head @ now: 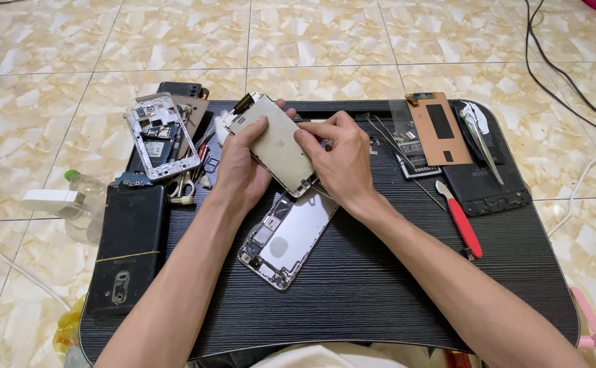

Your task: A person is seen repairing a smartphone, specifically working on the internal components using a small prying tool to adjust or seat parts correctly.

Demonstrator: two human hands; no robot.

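Both hands, left hand (240,167) and right hand (339,163), grip a detached phone screen panel (279,144) above an opened phone body (288,238) mid-counter (380,286); a red-handled tool (463,225) lies toward the right edge.

A detached phone screen panel (279,143), its pale metal back upward, is held above the black table's middle; far right lies a copper-brown rectangular screen backing (438,128) with black patches, overlapping a black battery's white label (417,165)

head cam | looks steeply down, close | over black lap table (380,286) on tiled floor (52,102)
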